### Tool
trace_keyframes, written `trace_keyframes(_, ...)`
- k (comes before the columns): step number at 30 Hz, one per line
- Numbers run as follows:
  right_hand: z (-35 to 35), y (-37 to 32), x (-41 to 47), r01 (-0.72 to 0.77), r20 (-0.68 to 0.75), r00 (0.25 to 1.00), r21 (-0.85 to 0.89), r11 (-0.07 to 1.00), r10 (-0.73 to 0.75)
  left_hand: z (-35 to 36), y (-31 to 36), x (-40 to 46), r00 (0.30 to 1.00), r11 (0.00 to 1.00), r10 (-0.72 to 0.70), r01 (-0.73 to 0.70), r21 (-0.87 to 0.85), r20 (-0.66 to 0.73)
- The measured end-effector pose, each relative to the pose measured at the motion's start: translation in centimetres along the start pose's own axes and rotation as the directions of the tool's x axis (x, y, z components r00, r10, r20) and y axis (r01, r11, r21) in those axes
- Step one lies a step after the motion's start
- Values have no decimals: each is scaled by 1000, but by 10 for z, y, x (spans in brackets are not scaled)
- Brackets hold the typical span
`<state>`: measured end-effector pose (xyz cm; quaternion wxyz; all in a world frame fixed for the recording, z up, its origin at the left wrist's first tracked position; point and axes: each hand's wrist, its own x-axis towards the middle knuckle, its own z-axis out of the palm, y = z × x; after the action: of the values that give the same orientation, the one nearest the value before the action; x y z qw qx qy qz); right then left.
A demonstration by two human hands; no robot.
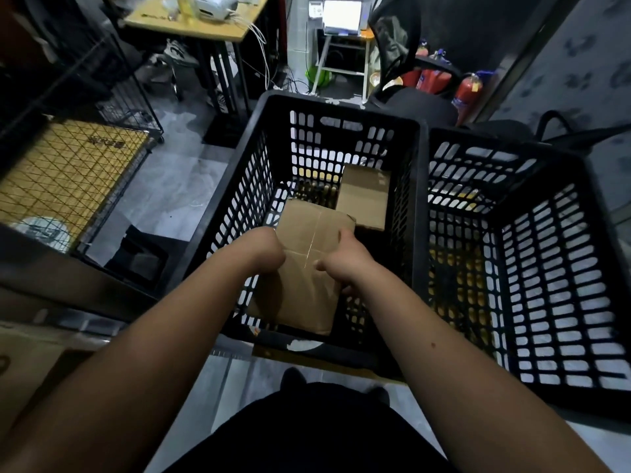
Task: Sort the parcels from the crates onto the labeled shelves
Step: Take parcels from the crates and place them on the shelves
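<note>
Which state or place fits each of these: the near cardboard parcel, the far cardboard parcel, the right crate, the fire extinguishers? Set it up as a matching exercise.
Things:
1. near parcel
2. far parcel
3. right crate
4. fire extinguishers

States or places:
A. no parcel visible inside
B. lying at the far end of the left crate, untouched
C. gripped by the left hand and right hand
D. on the floor behind the crates

Pairs: 1-C, 2-B, 3-A, 4-D
</note>
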<state>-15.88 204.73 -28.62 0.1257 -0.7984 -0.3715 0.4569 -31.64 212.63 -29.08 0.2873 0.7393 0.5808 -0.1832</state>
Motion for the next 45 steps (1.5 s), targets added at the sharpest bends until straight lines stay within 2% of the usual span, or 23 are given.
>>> trace_keyframes(7, -31, -11, -24, 58, -4, 998, 150, 987, -58, -18, 11, -30, 995, 966, -4, -21, -257, -100)
trace_keyframes(12, -48, -17, -31, 120, -33, 993, 187, 975, -116, -34, 21, -48, 977, 951, 1, -67, -301, -212)
trace_keyframes(17, -66, -27, -33, 223, -151, 971, 291, 930, -186, -54, 28, -60, 935, 920, 5, -144, -365, -356)
trace_keyframes(20, -76, -32, -31, 288, -249, 947, 369, 884, -204, -60, 32, -56, 917, 802, 13, -248, -544, -398)
trace_keyframes(24, -84, -29, -29, 321, -306, 937, 561, 763, -170, -63, 41, -51, 900, 596, -66, -311, -740, -431)
trace_keyframes(30, -93, -20, -33, 349, -270, 937, 690, 634, -222, -54, 42, -44, 925, 372, -91, -313, -874, -370)
trace_keyframes(33, -96, -18, -34, 330, -261, 944, 717, 614, -203, -45, 38, -24, 927, 276, -72, -335, -901, -367)
trace_keyframes(37, -102, -18, -36, 271, -213, 963, 766, 583, -168, -50, 55, -64, 924, 219, -54, -359, -907, -379)
trace_keyframes(42, -107, -15, -39, 246, -202, 969, 758, 603, -141, -52, 58, -75, 924, 240, -76, -348, -906, -375)
trace_keyframes(45, -104, -11, -38, 241, -201, 970, 760, 604, -133, -52, 51, -68, 917, 255, -149, -327, -910, -371)
